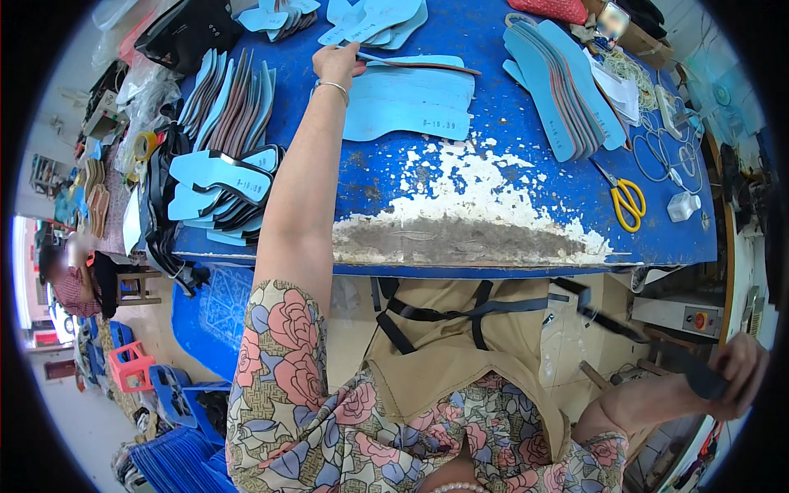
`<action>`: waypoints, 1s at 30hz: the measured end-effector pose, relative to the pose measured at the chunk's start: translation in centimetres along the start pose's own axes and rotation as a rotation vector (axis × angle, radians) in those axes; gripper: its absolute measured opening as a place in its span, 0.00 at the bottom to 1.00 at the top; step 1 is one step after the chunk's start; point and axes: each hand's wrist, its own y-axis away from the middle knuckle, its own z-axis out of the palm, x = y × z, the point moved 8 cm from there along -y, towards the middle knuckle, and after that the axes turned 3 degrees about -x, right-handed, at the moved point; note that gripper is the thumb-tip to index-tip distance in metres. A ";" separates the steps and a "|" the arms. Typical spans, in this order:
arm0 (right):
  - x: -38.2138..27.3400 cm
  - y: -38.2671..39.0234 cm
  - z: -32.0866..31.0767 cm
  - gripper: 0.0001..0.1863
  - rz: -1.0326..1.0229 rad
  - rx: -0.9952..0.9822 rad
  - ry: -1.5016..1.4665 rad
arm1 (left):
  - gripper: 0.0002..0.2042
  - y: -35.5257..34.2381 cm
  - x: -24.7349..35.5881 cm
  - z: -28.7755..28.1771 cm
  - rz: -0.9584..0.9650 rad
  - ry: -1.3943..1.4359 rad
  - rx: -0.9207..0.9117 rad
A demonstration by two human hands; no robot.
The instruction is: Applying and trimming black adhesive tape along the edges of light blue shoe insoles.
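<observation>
My left hand (335, 66) is closed on the end of a thin blue insole piece (415, 62) at the table's far middle, over several flat blue pieces (408, 99). Just beyond it lie more blue cutouts (374, 20). At the lower right, off the table, my right hand (735, 366) grips a black strip (697, 370); part of that strip trails up toward the table's front edge.
The worn blue table (534, 230) holds blue insole stacks (567, 99), black-edged blue pieces (218, 177), yellow-handled scissors (626, 201), cords and a black bag (177, 37). A person (70, 279) sits at left, near a red stool (130, 368) and blue crates (168, 456).
</observation>
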 end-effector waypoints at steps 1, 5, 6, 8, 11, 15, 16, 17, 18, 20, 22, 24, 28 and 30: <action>2.7 -0.5 1.2 0.10 0.453 -0.784 -0.004 | 0.23 1.0 0.8 0.6 0.100 -0.001 0.041; 9.2 -0.8 -0.2 0.09 0.141 0.051 0.179 | 0.22 7.5 3.1 -0.1 0.397 0.091 -0.018; 10.6 0.0 -1.6 0.11 0.249 0.116 0.243 | 0.22 10.0 3.7 -0.2 0.513 0.138 -0.099; 15.0 0.7 -2.5 0.08 0.350 0.115 0.321 | 0.24 14.5 2.7 -1.7 0.615 -0.117 -0.126; 18.1 1.4 -1.7 0.06 0.466 0.089 0.856 | 0.18 20.8 -1.3 -2.1 0.574 -0.141 -0.209; 23.4 0.9 -0.8 0.06 0.608 0.035 0.889 | 0.15 22.6 -4.6 -4.1 0.530 -0.226 -0.328; 24.7 0.9 -1.0 0.06 0.664 0.020 0.872 | 0.18 23.3 -4.0 -3.6 0.628 -0.508 -0.388; 25.9 0.7 -1.2 0.05 0.694 0.014 0.855 | 0.23 23.6 -4.0 -2.8 0.500 -0.548 -0.526; 27.2 0.6 -1.4 0.05 0.723 0.008 0.839 | 0.23 23.6 -3.9 -2.9 0.496 -0.541 -0.511; 29.2 0.1 -1.5 0.04 0.751 -0.021 0.857 | 0.26 26.0 -3.6 -0.6 0.891 -1.100 -0.590; 31.1 -0.1 -1.1 0.04 0.768 -0.067 0.820 | 0.27 26.8 -4.5 0.6 0.827 -1.198 -0.660; 32.3 0.1 -1.3 0.05 0.776 -0.094 0.834 | 0.26 26.8 -4.8 1.2 0.861 -1.124 -0.693; 33.8 0.5 -2.1 0.06 0.801 -0.136 0.904 | 0.28 26.6 -3.6 1.8 0.739 -0.930 -0.713; 33.9 0.4 -2.9 0.07 0.811 -0.138 1.000 | 0.32 26.4 -3.9 2.1 0.645 -0.880 -0.733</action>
